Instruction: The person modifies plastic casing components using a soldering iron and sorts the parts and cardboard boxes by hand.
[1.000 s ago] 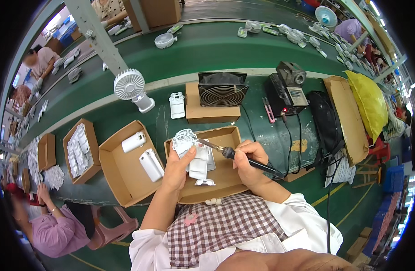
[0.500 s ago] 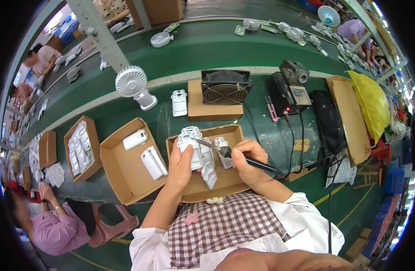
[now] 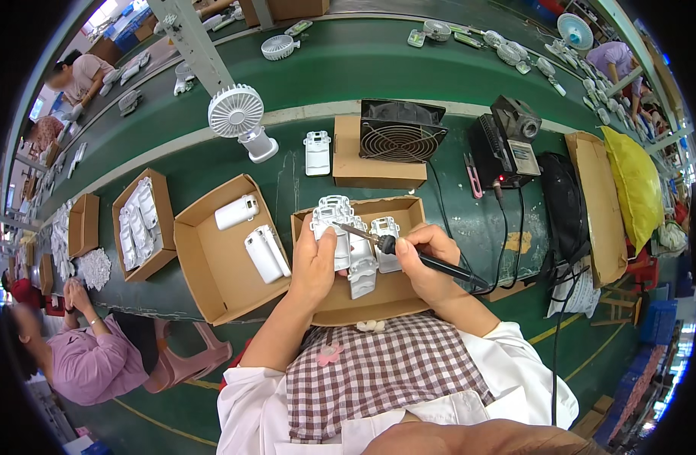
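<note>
White casing (image 3: 333,211), one, pinched between thumb and fingers of left hand (image 3: 315,263), above one cardboard tray (image 3: 399,297); thumb covers part. Right hand (image 3: 430,259) pinches one soldering iron (image 3: 454,271), tip at casing, contact unclear. Leftward: one carton (image 3: 219,280), two-plus white shells (image 3: 236,212). Beyond: one pair of tweezers (image 3: 473,177), one flat-lying casing (image 3: 317,155), one black fan (image 3: 401,135), one standing white fan (image 3: 236,111).

Bright, fairly even light; soft shadows inside cardboard box (image 3: 219,265). White sleeve (image 3: 526,371) nr washed out. Glare at upper L window (image 3: 101,13) & along R rim, w/ bluish fringing. Strong fisheye: conveyor (image 3: 348,68) bows, corners blk. Soldering iron (image 3: 450,268) fairly sharp; far bkgd soft.
</note>
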